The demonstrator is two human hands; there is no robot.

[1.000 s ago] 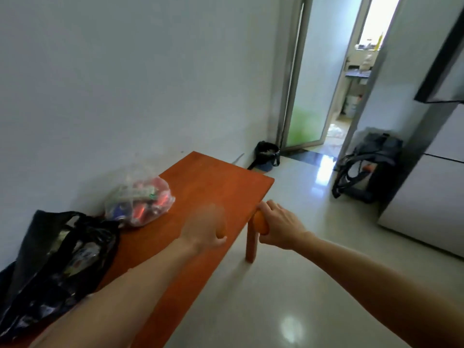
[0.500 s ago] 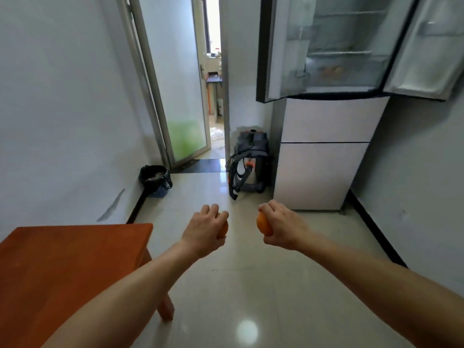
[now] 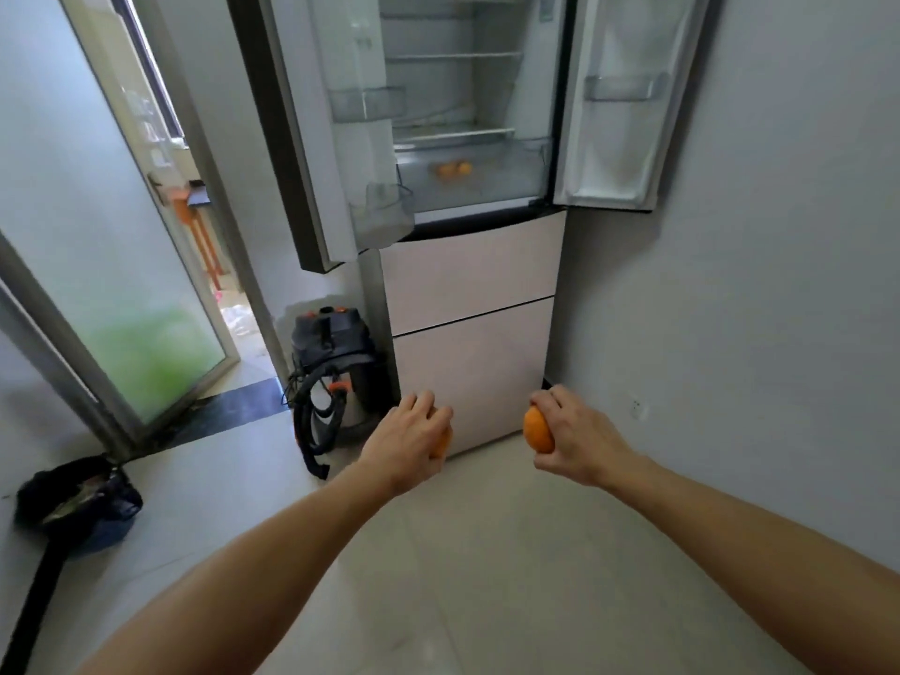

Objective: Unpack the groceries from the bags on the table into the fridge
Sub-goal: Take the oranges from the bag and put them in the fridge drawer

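Your left hand (image 3: 411, 438) is closed over a round orange fruit (image 3: 442, 443), mostly hidden; your right hand (image 3: 572, 438) grips another orange fruit (image 3: 538, 430). The open white fridge (image 3: 467, 138) lies far and above both, slightly left of centre. 2 oranges (image 3: 453, 169) already sit in its clear bottom drawer. Both doors stand wide, the floor between is bare; the grey vacuum (image 3: 336, 362) stays left.

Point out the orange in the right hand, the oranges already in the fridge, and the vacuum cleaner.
orange in the right hand (image 3: 538, 430), head view, on its exposed peel.
oranges in the fridge (image 3: 453, 169), head view, between the pair.
vacuum cleaner (image 3: 336, 336), head view, on its dark body.
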